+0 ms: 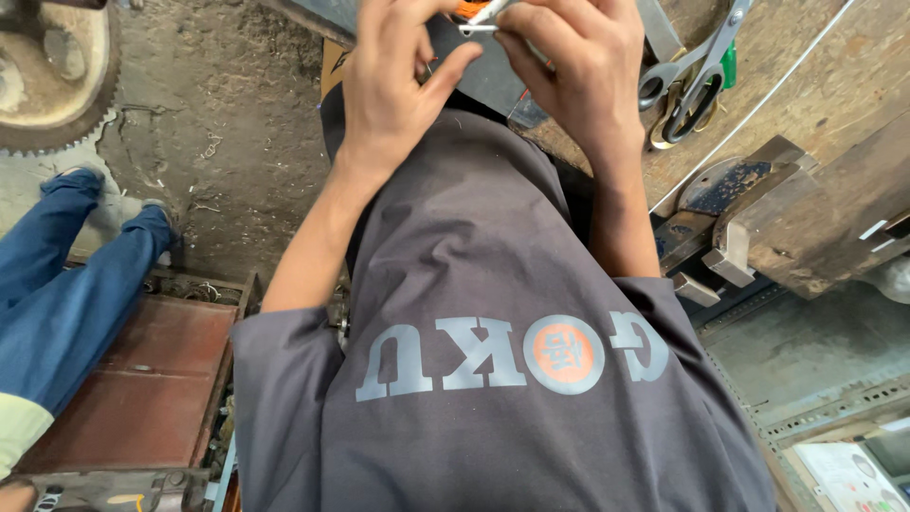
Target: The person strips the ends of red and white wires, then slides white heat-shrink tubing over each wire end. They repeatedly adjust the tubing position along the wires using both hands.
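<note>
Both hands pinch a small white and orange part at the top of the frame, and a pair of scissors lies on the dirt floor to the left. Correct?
Not quite. The head view shows the scissors on the wooden bench to the right. The left hand and right hand do pinch the small white and orange part.

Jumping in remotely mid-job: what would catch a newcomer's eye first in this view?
First, the left hand and right hand meeting at the top centre, pinching a small white and orange piece between their fingertips. Below them a grey T-shirt fills the middle. Scissors lie on the wooden bench at the upper right, and another person's blue-trousered legs stand on the left.
</note>
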